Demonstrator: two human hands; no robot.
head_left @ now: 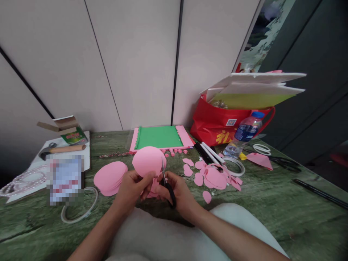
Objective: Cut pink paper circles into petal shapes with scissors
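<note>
My left hand pinches the lower edge of a round pink paper disc, held up over the table's front. In my right hand is a pair of scissors with black handles, fingers through the loops. Its blades point up and stand against the disc's right edge; whether paper lies between them I cannot tell. More pink paper shows beneath my hands, partly hidden. Left of my left hand lies a stack of pink paper discs. To the right, several pink paper cut-outs are scattered.
Behind the disc lies a green sheet on pink paper. A red bag and a water bottle stand back right, near tape and pens. At left are a hammer, an open box and a tape roll.
</note>
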